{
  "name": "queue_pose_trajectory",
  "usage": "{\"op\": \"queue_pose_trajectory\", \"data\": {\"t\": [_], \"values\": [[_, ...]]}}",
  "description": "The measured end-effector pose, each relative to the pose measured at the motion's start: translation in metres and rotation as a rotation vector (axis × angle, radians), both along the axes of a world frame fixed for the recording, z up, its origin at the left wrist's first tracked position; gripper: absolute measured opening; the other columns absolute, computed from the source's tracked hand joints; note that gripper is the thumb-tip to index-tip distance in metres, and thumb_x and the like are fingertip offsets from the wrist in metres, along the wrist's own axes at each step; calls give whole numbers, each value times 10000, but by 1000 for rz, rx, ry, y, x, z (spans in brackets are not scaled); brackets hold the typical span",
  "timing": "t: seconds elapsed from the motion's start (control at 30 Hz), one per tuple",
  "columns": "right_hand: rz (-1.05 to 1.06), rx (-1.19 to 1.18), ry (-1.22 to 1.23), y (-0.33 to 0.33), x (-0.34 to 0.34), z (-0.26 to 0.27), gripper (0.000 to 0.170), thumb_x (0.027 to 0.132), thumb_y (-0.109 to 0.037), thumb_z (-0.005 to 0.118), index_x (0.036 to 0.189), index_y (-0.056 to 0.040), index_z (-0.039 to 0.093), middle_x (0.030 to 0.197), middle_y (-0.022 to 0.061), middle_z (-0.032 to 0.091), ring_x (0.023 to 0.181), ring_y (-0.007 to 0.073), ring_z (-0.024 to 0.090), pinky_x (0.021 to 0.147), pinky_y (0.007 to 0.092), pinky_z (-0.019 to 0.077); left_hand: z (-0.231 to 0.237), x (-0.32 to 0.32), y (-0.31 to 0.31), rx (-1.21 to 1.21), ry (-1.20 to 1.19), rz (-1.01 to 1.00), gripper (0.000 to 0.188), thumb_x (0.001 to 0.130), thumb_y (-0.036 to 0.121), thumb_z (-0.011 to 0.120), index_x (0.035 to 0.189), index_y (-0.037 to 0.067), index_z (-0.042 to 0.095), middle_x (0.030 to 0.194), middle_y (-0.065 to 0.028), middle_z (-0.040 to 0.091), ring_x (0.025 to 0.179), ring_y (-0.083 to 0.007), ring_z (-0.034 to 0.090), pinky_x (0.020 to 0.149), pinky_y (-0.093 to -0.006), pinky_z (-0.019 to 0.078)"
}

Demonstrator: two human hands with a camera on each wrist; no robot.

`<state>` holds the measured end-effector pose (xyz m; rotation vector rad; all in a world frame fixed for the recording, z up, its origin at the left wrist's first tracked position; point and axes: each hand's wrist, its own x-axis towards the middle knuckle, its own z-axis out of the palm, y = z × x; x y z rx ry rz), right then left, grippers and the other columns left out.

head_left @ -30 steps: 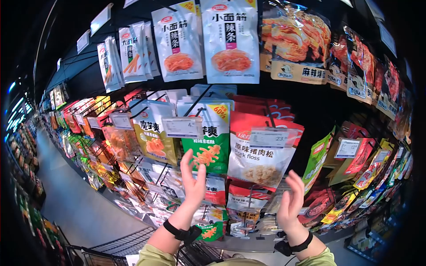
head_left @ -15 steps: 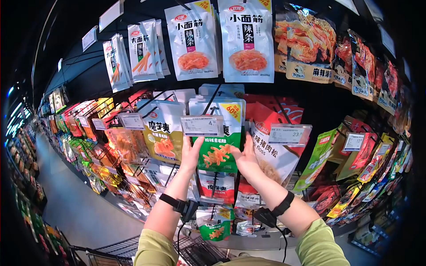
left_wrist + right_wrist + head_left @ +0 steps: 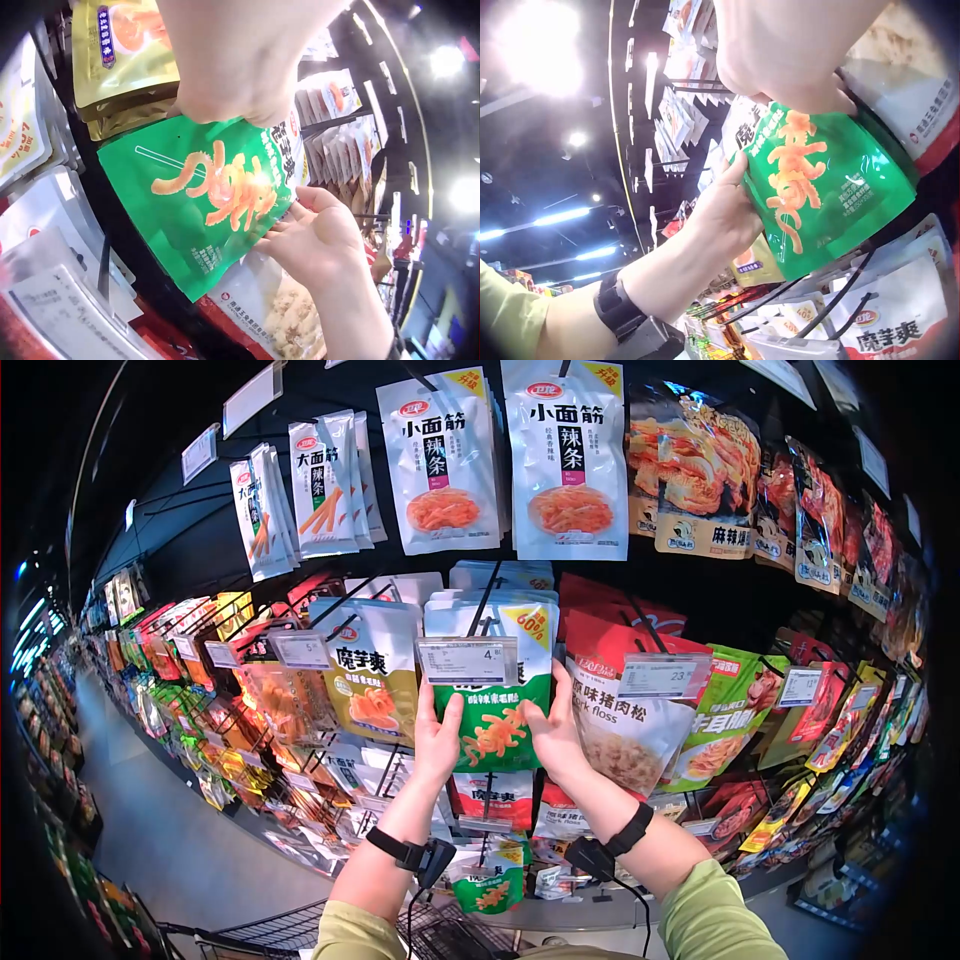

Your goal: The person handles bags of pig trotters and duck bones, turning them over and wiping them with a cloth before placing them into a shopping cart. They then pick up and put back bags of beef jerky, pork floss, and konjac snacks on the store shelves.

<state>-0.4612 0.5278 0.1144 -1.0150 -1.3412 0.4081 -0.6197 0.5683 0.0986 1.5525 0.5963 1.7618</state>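
Observation:
A green and white snack pouch (image 3: 495,735) hangs on a rack hook behind a price tag (image 3: 466,661). My left hand (image 3: 437,735) grips its left edge, thumb on the front. At the opposite edge my right hand (image 3: 556,730) holds it the same way, its thumb on the green front. In the left wrist view the pouch (image 3: 202,199) is tilted, with the right hand (image 3: 322,236) at its side. The right wrist view shows the left hand (image 3: 724,214) along the pouch (image 3: 832,187); fingers behind it are hidden.
A gold and grey pouch (image 3: 368,685) hangs to the left, a pork floss pouch (image 3: 620,740) to the right. White packets (image 3: 570,470) hang above. Below is a red and white pouch (image 3: 491,800). A black wire cart (image 3: 290,930) stands at the bottom.
Both hands have come inward and up from below the price tags and now grip the green pouch. The pork floss pouch, earlier tilted beside the right hand, hangs straighter.

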Motion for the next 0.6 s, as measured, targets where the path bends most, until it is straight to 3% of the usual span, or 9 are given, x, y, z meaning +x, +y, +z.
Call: {"op": "queue_pose_trajectory", "data": {"t": [0.07, 0.2, 0.27, 0.33, 0.6], "values": [[154, 23, 111, -5, -1, -3, 644, 823, -30, 498, 1374, -43, 165, 1295, 155, 366, 1197, 218, 367, 1005, 309, 290, -4, 0, -6, -19, -40, -11, 537, 905, 107, 518, 1374, 12, 273, 1270, -91, 458, 1140, -150, 433, 973, -274, 328], [86, 75, -7, -17, -4, -10, 651, 829, -13, 492, 1376, -45, 141, 1311, 137, 322, 1186, 195, 359, 994, 307, 302, -14, -3, -9, -7, -35, 19, 591, 909, 114, 513, 1394, -9, 197, 1317, -107, 401, 1172, -157, 400, 987, -279, 311], [58, 80, -31, -27, -2, -8, 652, 837, -35, 501, 1380, -30, 140, 1336, 151, 295, 1224, 212, 329, 1013, 320, 281, -14, -1, -15, -13, -50, 41, 591, 917, 130, 505, 1393, -5, 181, 1303, -117, 395, 1156, -171, 404, 985, -291, 310], [48, 121, -75, -32, -1, -5, 654, 819, -105, 519, 1365, 10, 176, 1339, 222, 267, 1275, 336, 248, 1059, 396, 194, -14, 1, -16, -13, -51, 49, 592, 921, 138, 501, 1393, -3, 174, 1296, -122, 392, 1148, -178, 406, 984, -296, 309], [154, 37, -136, -39, 13, -6, 766, 828, -136, 506, 1416, -5, 33, 1439, 264, 122, 1353, 364, 118, 1092, 395, 130, -12, 4, -23, 33, 3, 67, 508, 936, 120, 450, 1365, 18, 197, 1295, -130, 372, 1167, -185, 381, 996, -307, 286]]}}
